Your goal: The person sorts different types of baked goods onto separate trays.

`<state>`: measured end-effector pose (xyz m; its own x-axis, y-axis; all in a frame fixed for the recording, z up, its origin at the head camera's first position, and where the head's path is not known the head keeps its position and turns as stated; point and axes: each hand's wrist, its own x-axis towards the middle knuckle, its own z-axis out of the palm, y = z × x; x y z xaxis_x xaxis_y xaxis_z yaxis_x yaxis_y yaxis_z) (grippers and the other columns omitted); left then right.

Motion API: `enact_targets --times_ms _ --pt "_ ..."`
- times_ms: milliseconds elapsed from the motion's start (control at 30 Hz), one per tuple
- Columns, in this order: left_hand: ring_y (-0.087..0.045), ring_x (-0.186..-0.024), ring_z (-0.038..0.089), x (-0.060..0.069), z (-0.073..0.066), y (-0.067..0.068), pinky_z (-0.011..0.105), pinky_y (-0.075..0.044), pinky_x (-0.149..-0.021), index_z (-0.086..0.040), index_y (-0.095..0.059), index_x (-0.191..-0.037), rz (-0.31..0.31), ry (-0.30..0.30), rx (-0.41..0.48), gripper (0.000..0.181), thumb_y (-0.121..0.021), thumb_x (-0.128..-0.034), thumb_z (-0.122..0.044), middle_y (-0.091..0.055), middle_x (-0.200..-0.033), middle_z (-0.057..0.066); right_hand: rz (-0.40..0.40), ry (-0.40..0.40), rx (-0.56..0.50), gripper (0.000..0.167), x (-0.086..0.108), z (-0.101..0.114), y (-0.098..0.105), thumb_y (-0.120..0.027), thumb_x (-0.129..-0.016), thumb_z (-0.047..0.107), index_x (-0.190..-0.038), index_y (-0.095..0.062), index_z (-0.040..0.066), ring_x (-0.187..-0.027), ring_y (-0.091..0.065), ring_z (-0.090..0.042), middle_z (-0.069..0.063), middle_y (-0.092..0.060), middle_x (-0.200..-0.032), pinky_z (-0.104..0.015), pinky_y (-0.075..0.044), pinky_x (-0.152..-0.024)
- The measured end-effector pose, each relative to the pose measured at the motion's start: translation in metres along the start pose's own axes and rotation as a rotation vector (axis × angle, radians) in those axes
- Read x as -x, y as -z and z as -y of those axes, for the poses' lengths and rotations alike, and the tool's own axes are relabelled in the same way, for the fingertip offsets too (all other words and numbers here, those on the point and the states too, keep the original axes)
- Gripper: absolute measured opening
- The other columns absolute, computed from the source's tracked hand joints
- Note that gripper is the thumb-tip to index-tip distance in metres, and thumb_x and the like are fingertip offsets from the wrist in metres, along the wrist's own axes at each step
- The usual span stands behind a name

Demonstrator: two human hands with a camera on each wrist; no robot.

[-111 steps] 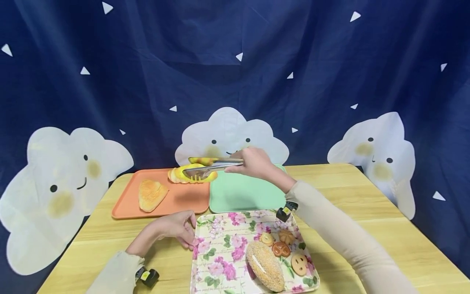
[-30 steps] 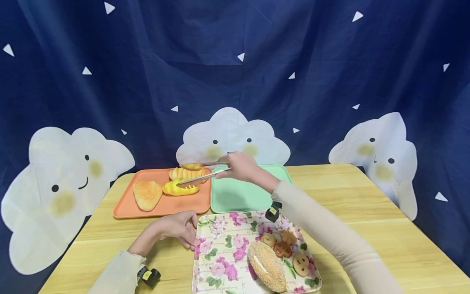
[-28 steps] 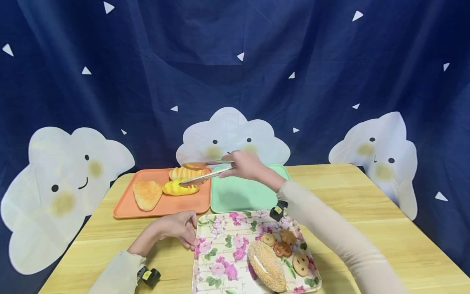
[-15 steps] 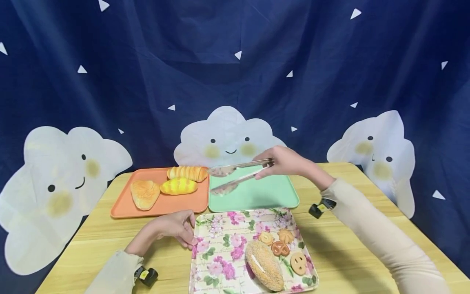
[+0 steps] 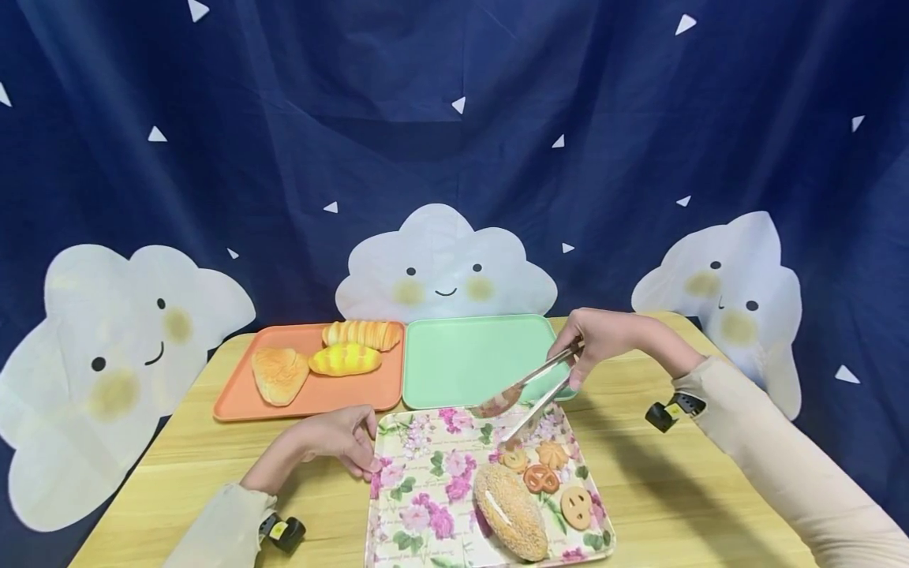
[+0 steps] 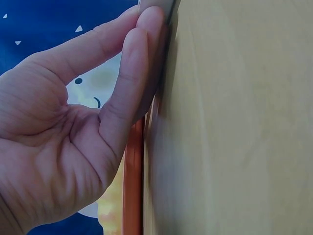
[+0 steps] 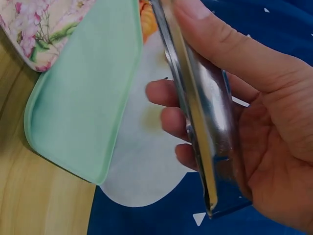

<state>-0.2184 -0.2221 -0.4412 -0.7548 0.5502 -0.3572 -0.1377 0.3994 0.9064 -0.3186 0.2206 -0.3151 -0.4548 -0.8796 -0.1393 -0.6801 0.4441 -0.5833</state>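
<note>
Clearly, the tongs [image 7: 208, 103] are shiny, silvery metal, with two long arms that spread apart towards broad ends; from the right wrist a golden streak shows along one edge. They lie between the thumb and fingers of the right hand [image 5: 604, 335], which grips them near the back. From those fingers the arms slope down and leftward, their ends set well apart over the far part of the floral tray [image 5: 408, 493] (one end sits just beside a ring-shaped cookie [image 5: 514, 459]; whether it touches, I cannot tell). Farther from the fingers, past that cookie, lie a pretzel-shaped cookie [image 5: 541, 479] and a speckled brown loaf [image 5: 510, 513]. The green tray [image 5: 469, 355] is just left of the right fingers. Meanwhile the left hand [image 5: 339, 440] pinches the floral tray's left rim between thumb and fingers, so the tray extends rightward from those fingertips, while an orange tray [image 5: 348, 396] holding three breads sits beyond them.
</note>
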Motion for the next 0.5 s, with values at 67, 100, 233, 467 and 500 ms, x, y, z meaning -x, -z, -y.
enact_targets --times_ms 67,100,233,467,500 --pt "-0.074 -0.074 0.023 0.000 0.000 0.000 0.036 -0.067 -0.071 0.005 -0.040 -0.107 -0.001 0.000 0.001 0.043 -0.076 -0.0815 0.006 -0.071 -0.082 0.016 0.034 -0.011 -0.020 0.033 0.001 0.000 -0.001 -0.091 -0.073 0.019 -0.103 -0.081 0.010 -0.065 -0.052 -0.005 -0.006 -0.076 -0.079 -0.017 -0.046 -0.056" --pt "-0.075 -0.074 0.023 0.000 -0.001 0.000 0.036 -0.067 -0.071 0.005 -0.040 -0.106 0.000 0.000 0.001 0.043 -0.076 -0.0816 0.006 -0.072 -0.082 0.016 0.046 -0.017 -0.025 0.034 0.001 0.000 -0.001 -0.092 -0.072 0.017 -0.103 -0.081 0.009 -0.064 -0.052 -0.005 -0.006 -0.075 -0.077 -0.017 -0.047 -0.055" --pt "-0.074 -0.073 0.023 0.001 -0.001 0.000 0.036 -0.067 -0.071 0.004 -0.040 -0.106 -0.003 0.002 0.006 0.043 -0.076 -0.0817 0.006 -0.072 -0.081 0.015 0.080 -0.022 -0.037 0.037 -0.002 0.000 -0.003 -0.092 -0.071 0.014 -0.105 -0.080 0.005 -0.062 -0.053 -0.004 -0.009 -0.073 -0.074 -0.017 -0.045 -0.054" --pt "-0.074 -0.073 0.023 0.001 -0.001 0.000 0.036 -0.067 -0.071 0.005 -0.040 -0.107 0.000 0.001 0.007 0.044 -0.075 -0.0816 0.007 -0.071 -0.082 0.015 0.088 0.000 -0.031 0.041 -0.016 0.002 -0.011 -0.091 -0.073 0.016 -0.109 -0.078 0.003 -0.066 -0.056 -0.005 -0.008 -0.074 -0.078 -0.018 -0.048 -0.058" --pt "-0.074 -0.073 0.023 0.001 -0.001 0.000 0.036 -0.067 -0.070 0.005 -0.040 -0.107 0.001 0.000 0.008 0.044 -0.075 -0.0815 0.007 -0.071 -0.082 0.016 0.087 0.009 -0.028 0.040 -0.018 0.003 -0.012 -0.091 -0.073 0.015 -0.110 -0.078 0.003 -0.066 -0.056 -0.005 -0.007 -0.074 -0.078 -0.018 -0.048 -0.058"
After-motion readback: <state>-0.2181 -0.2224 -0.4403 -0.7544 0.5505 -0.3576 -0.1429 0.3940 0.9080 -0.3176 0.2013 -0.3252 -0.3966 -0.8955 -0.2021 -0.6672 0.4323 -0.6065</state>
